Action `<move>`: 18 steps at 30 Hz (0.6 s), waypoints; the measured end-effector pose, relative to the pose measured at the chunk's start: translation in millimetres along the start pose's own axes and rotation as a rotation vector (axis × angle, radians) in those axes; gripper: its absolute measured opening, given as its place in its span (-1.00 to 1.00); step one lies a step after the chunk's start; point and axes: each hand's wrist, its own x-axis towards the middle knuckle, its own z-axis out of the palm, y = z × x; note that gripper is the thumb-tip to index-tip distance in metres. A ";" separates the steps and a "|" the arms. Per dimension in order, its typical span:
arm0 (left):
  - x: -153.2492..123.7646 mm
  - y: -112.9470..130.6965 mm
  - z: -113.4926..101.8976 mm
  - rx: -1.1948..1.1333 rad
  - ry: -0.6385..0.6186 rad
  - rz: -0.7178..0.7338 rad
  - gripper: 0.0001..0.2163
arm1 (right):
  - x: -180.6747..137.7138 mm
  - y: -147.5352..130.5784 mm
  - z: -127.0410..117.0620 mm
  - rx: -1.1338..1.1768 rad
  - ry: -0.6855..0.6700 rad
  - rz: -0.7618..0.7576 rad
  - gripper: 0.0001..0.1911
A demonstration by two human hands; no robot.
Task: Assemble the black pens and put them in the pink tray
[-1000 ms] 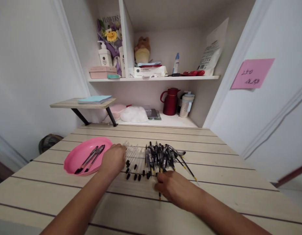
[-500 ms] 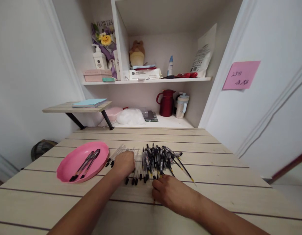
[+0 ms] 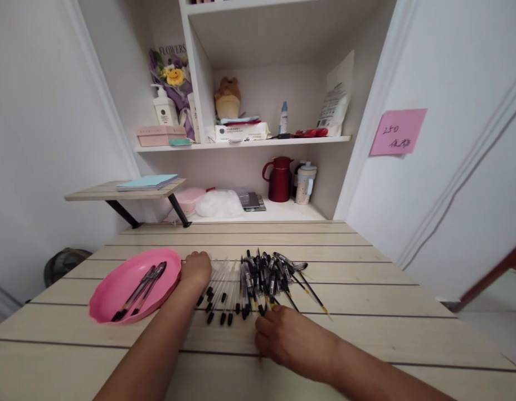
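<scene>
Pens (image 3: 271, 278) lie heaped right of the pink tray (image 3: 119, 283), clear tubes (image 3: 219, 289) between. Left hand (image 3: 196, 267) curls just beside the tray, its hold hidden; right hand (image 3: 281, 334), farther right, pinches a thin refill (image 3: 260, 361).

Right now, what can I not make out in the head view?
Head view:
Left hand: what it holds, hidden by the hand.
Right hand: its grip, hidden likewise.
Dark thing: mostly behind the tumbler.
Note: lower line too small.
Top-shelf things: cut off by the edge.
</scene>
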 end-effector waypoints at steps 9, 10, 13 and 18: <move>-7.4 -1.1 -5.6 -0.015 0.035 -0.018 -0.69 | 2.6 -5.8 1.4 -0.036 0.022 0.001 -0.83; -9.0 -0.4 -7.9 -0.018 0.041 -0.021 -0.69 | 2.6 -5.7 0.6 -0.027 0.020 0.002 -0.82; -13.1 1.3 -16.1 -0.036 0.063 -0.018 -0.68 | 1.8 -4.2 -3.4 0.025 0.024 -0.001 -0.83; -24.2 9.4 -21.5 -0.319 0.093 0.134 -0.67 | -2.7 3.8 -7.3 0.271 0.111 0.118 -0.83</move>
